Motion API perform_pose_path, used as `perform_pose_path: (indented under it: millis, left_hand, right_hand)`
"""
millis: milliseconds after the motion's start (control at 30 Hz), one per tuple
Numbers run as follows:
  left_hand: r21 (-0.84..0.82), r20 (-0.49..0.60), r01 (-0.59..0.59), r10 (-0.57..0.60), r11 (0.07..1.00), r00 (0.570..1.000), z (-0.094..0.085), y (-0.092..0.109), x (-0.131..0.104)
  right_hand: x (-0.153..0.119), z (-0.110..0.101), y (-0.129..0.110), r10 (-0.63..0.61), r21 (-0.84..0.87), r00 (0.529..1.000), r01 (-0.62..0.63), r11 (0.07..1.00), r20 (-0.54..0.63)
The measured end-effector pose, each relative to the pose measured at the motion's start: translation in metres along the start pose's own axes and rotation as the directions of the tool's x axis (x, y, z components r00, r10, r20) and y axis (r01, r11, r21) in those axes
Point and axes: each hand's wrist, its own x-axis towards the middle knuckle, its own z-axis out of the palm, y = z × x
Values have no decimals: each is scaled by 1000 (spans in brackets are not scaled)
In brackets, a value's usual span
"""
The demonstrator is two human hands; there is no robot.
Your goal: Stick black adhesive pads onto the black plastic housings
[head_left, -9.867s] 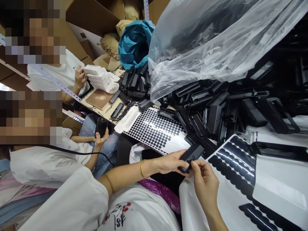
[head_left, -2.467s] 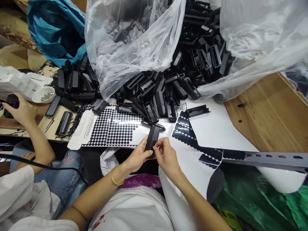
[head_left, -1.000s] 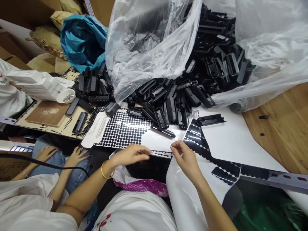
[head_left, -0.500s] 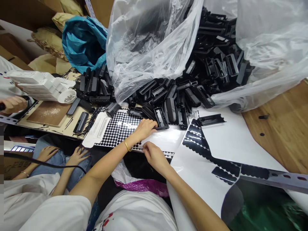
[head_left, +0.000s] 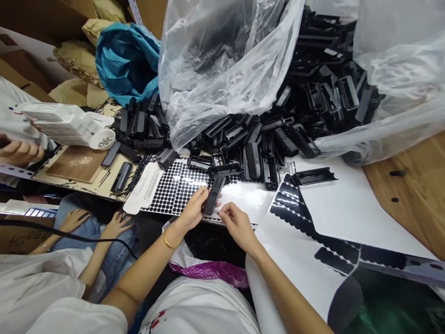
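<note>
My left hand, with a gold bangle at the wrist, grips a long black plastic casing over the front of the table. The casing is tilted, its ribbed face turned up. Just right of it, my right hand is closed in a pinch; something tiny and dark may be at the fingertips, too small to make out. Under and left of the casing lies a sheet of round black stickers, bare white on its right part. More black casings are heaped right behind the sheet.
A clear plastic bag rises behind the heap, with a blue sack to its left. White boxes and a bowl of small metal parts stand left. Part-used sticker sheets hang at right. Co-workers' hands are at left.
My left hand has picked a casing from the front of the heap and drawn it toward me. My right hand stays pinched, now beside the casing. The view has shifted slightly.
</note>
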Motion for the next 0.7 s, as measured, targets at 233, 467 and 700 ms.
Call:
perform_pose_path:
  millis: [233, 467, 700]
  left_hand:
    - [-164, 36, 78, -73, 983, 997, 24, -14, -23]
    - [-127, 32, 74, -70, 989, 997, 34, -13, -31]
    - [-128, 0, 58, -59, 990, 998, 35, -12, -34]
  right_hand:
    - [-9, -12, -11, 98, 358, 980, -30, 933, -171]
    - [-13, -5, -10, 112, 287, 968, -45, 957, -223]
    - [-12, -2, -9, 120, 297, 966, -48, 954, -231]
